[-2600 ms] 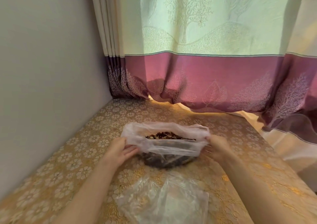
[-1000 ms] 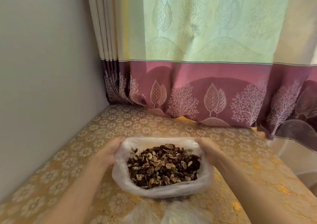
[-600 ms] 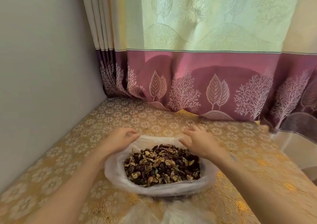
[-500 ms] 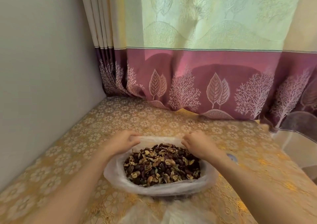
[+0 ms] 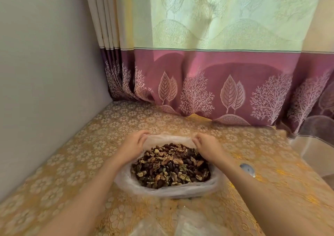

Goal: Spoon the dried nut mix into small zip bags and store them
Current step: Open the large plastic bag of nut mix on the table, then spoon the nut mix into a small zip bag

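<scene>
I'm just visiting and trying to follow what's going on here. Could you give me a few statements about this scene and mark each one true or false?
1. Both hands hold the far rim of the big plastic bag. True: the left hand and the right hand pinch it at the back edge.
2. The big plastic bag is zipped closed. False: it is wide open, with its rim rolled down.
3. The nut mix fills the open bag. True.
4. A spoon is held in the right hand. False: it holds only the bag's rim.
5. Clear empty bags lie on the table nearer the person. True.
</scene>
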Demonstrator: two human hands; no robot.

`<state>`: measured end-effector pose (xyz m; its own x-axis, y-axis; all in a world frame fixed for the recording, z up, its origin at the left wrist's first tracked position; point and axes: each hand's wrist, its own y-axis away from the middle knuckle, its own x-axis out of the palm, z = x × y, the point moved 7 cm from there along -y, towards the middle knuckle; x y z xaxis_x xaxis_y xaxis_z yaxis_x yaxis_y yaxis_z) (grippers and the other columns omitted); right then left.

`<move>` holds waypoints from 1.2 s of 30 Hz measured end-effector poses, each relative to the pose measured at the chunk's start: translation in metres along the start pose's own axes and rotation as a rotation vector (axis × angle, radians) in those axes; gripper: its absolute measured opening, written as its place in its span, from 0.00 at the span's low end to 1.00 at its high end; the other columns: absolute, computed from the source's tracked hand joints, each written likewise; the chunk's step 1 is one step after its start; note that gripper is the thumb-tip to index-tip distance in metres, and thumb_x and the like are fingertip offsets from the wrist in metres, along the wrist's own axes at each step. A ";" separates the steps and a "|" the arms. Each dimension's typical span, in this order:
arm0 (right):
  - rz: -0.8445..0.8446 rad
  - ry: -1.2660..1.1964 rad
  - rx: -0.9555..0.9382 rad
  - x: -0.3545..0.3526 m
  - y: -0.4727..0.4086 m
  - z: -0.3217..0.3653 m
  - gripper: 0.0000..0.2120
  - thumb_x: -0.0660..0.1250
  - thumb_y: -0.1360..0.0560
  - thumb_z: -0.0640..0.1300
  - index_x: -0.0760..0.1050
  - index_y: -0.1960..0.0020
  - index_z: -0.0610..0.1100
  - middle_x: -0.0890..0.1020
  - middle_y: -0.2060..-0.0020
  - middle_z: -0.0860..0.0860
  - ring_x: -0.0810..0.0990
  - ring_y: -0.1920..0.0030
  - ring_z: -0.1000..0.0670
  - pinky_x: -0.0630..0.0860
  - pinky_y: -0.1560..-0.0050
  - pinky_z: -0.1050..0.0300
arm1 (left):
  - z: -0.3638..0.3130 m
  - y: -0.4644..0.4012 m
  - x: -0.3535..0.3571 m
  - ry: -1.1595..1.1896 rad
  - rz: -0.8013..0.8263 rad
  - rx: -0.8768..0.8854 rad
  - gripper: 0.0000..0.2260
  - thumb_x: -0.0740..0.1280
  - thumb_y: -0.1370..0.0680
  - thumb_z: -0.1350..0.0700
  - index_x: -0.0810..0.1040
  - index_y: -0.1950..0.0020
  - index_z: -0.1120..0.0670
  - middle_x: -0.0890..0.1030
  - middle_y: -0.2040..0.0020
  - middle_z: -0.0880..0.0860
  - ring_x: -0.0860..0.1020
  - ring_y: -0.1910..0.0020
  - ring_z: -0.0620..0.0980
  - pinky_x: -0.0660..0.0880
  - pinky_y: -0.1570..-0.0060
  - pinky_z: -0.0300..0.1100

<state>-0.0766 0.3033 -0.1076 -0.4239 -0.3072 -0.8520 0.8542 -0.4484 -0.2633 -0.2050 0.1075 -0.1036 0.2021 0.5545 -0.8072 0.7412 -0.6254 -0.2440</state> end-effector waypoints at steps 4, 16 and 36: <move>-0.115 0.131 -0.114 -0.018 0.015 0.012 0.13 0.61 0.21 0.46 0.75 0.38 0.45 0.75 0.44 0.51 0.71 0.41 0.50 0.65 0.42 0.58 | -0.011 0.015 -0.026 -0.147 -0.138 0.066 0.16 0.58 0.19 0.54 0.68 0.31 0.50 0.70 0.35 0.51 0.67 0.36 0.48 0.64 0.38 0.41; 0.137 0.215 -0.160 -0.017 0.098 0.005 0.28 0.58 0.21 0.55 0.56 0.24 0.49 0.63 0.27 0.51 0.65 0.31 0.49 0.65 0.35 0.55 | -0.011 0.097 0.005 -0.566 0.364 0.077 0.36 0.54 0.27 0.30 0.44 0.24 0.41 0.46 0.23 0.47 0.45 0.24 0.48 0.43 0.27 0.57; 0.364 -0.040 -0.110 -0.017 0.205 0.043 0.18 0.70 0.30 0.60 0.75 0.47 0.50 0.75 0.56 0.56 0.73 0.57 0.57 0.72 0.58 0.62 | -0.067 0.218 0.024 -0.024 0.293 0.311 0.16 0.57 0.20 0.45 0.66 0.32 0.39 0.60 0.29 0.38 0.55 0.28 0.38 0.51 0.27 0.45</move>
<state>0.0929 0.1809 -0.1279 -0.0962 -0.4634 -0.8809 0.9773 -0.2119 0.0047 0.0047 0.0212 -0.1405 0.3579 0.3182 -0.8779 0.4255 -0.8924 -0.1500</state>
